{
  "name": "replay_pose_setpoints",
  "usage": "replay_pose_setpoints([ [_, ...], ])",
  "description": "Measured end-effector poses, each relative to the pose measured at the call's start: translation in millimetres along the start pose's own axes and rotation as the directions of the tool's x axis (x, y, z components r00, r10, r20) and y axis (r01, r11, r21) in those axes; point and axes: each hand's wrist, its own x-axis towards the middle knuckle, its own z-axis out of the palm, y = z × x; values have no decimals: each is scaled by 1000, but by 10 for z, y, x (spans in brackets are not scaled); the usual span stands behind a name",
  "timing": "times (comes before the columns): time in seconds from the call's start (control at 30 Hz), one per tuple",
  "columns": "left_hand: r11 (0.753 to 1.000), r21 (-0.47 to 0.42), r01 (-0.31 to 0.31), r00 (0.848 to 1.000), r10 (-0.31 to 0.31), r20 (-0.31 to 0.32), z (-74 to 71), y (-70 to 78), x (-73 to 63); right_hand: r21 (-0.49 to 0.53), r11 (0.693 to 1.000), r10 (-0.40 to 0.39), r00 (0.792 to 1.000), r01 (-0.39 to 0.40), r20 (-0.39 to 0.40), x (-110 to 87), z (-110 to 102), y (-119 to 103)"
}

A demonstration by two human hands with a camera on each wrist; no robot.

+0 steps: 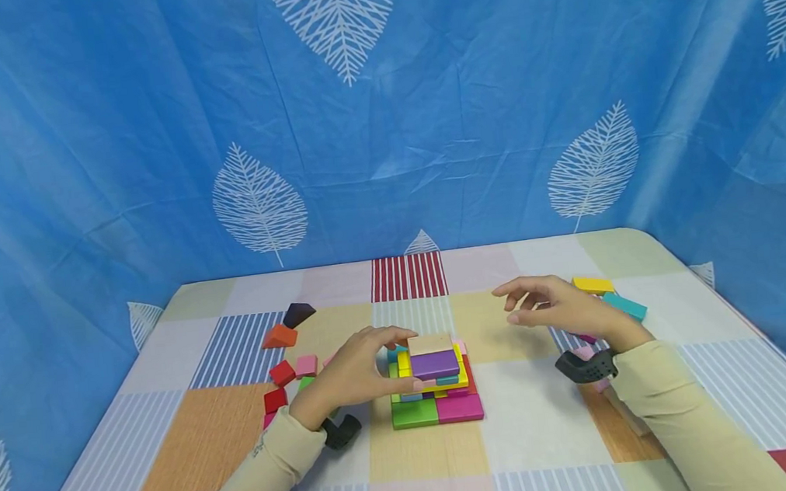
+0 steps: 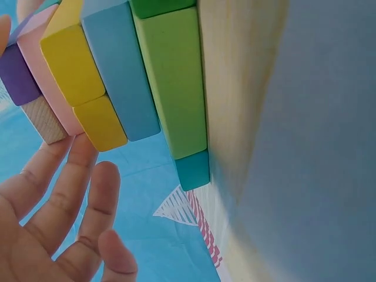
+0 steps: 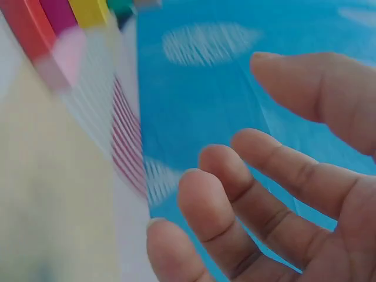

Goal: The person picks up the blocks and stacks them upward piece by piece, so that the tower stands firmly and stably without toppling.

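Note:
A layered stack of coloured building blocks stands mid-table. A purple block and a plain wood block lie side by side on top, over pink, yellow, blue and green layers. My left hand spans the stack's upper left side, thumb at the front and fingertips at the back. In the left wrist view, fingertips meet the ends of the wood block and the pink block beneath it. To the right of the stack, my right hand hovers with loosely bent fingers and nothing in them.
Left of the stack lie red blocks, an orange block, a black block and a pink block. Beside the right wrist are a yellow block and a teal block. A blue curtain surrounds the table.

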Motion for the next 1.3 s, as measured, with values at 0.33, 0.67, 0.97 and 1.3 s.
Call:
replay_pose_setpoints([
  [0.33,1000,1,-10,1000,10,1,-2,-12,-1,-44,980,194,980,-196,-38,-301,-511,400],
  [0.67,1000,-15,3,1000,-3,2,-9,-19,6,-217,920,345,937,-327,53,-397,-593,597],
  [0.97,1000,-13,-21,1000,21,5,-21,-34,20,-274,926,278,960,-260,29,-237,-386,537],
  [1.3,1000,-22,3,1000,-3,4,-22,-12,17,-270,916,323,945,-296,61,-248,-388,453],
])
